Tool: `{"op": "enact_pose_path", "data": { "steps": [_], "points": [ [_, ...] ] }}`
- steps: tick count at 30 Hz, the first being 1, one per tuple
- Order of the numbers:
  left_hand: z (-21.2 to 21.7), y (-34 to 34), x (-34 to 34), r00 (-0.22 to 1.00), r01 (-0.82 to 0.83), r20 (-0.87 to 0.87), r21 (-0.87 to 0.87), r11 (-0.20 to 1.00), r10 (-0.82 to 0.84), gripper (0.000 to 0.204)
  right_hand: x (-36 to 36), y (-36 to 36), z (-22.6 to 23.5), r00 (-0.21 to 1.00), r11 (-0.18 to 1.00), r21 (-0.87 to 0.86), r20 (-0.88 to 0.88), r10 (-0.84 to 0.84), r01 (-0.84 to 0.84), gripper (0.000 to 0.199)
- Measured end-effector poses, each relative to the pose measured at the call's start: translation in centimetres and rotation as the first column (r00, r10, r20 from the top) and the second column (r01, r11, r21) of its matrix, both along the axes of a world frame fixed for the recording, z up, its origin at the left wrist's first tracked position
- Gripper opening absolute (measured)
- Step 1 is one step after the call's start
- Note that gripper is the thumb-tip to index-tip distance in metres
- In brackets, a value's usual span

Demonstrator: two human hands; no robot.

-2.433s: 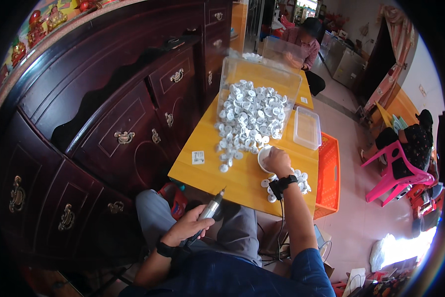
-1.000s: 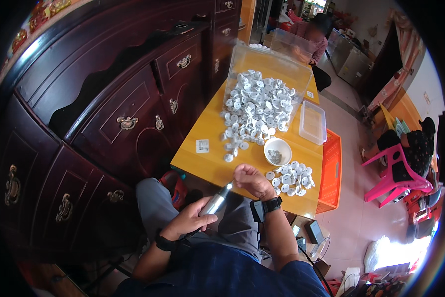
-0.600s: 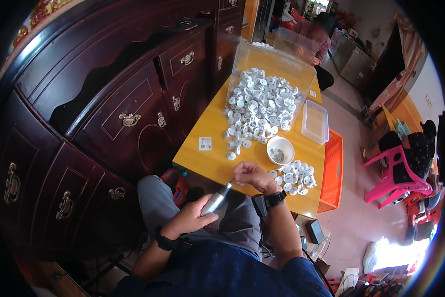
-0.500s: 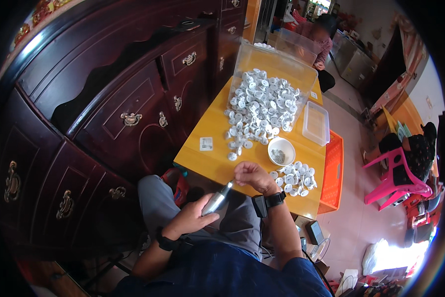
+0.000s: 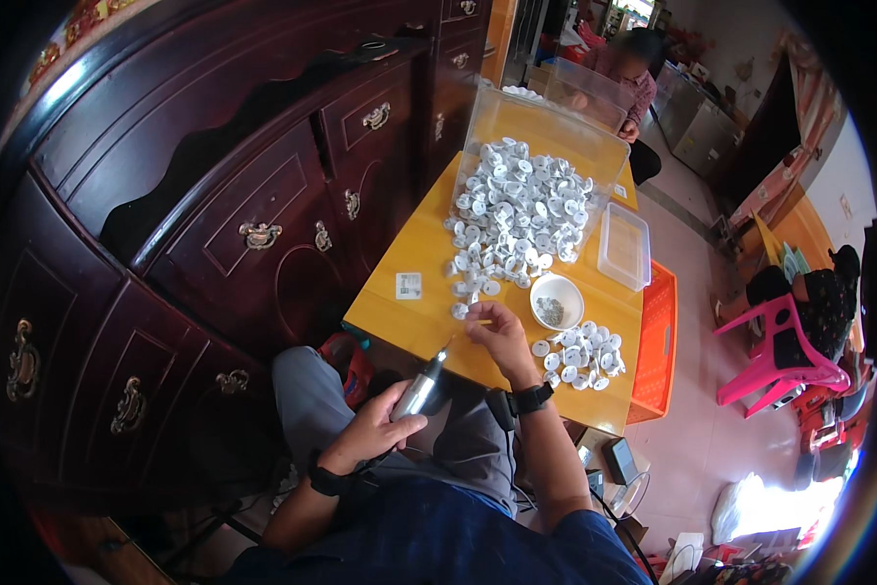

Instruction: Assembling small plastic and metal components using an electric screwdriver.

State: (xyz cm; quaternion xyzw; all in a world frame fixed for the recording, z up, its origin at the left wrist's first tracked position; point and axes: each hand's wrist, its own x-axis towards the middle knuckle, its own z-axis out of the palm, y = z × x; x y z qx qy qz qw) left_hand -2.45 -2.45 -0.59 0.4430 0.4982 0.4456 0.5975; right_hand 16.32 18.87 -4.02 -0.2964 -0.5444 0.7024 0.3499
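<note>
My left hand (image 5: 378, 426) is closed around a silver electric screwdriver (image 5: 421, 392), whose thin tip points up and away over the table's near edge. My right hand (image 5: 502, 339) reaches over the table, fingers bent and thumb and forefinger slightly apart. Its fingertips are at the edge of a white round plastic part (image 5: 459, 311), the nearest one of a large heap; whether they touch it I cannot tell. The heap of white parts (image 5: 526, 200) spills from a clear plastic bin (image 5: 556, 122) tipped toward me. To the right stands a white bowl (image 5: 558, 290) with small metal pieces inside.
A smaller pile of white parts (image 5: 585, 356) lies at the right front of the yellow table (image 5: 399, 322). Beyond the bowl sits a clear shallow tub (image 5: 624, 246). An orange crate (image 5: 655, 341) stands against the right side; dark cabinets (image 5: 253, 195) line the left. Another person (image 5: 629, 88) sits beyond.
My right hand has moved away from the screwdriver tip, forward to the nearest white part. The screwdriver in my left hand has shifted slightly to the left, its tip now uncovered.
</note>
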Motion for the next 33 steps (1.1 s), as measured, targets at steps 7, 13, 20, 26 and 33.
{"op": "enact_pose_path", "data": {
  "steps": [7,13,20,26,33],
  "points": [
    [0.1,-0.2,-0.7,0.999,-0.052,-0.007,-0.01,0.999,0.052,0.058,-3.5,-0.6,0.5,0.708,0.639,0.767,0.484,-0.514,-0.062,0.031],
    [0.5,-0.1,-0.7,0.999,-0.046,-0.012,-0.004,0.999,0.046,0.059,-3.8,0.6,-1.9,0.621,0.543,0.813,0.54,-0.568,-0.211,0.019],
    [0.1,0.0,-0.5,0.999,-0.04,-0.02,0.008,0.999,0.04,0.059,-2.2,-0.2,-1.6,0.838,0.802,0.578,0.357,-0.414,0.15,0.016],
    [0.0,0.7,0.2,0.998,-0.021,-0.053,0.007,1.0,0.022,0.06,-0.2,-1.8,-2.0,0.985,0.985,0.003,0.021,-0.172,0.172,0.022],
    [0.3,1.2,0.8,0.992,0.022,-0.124,-0.028,0.999,-0.026,0.057,0.1,-2.9,-1.5,0.983,0.972,-0.161,-0.04,-0.177,0.169,0.023]
  ]
}}
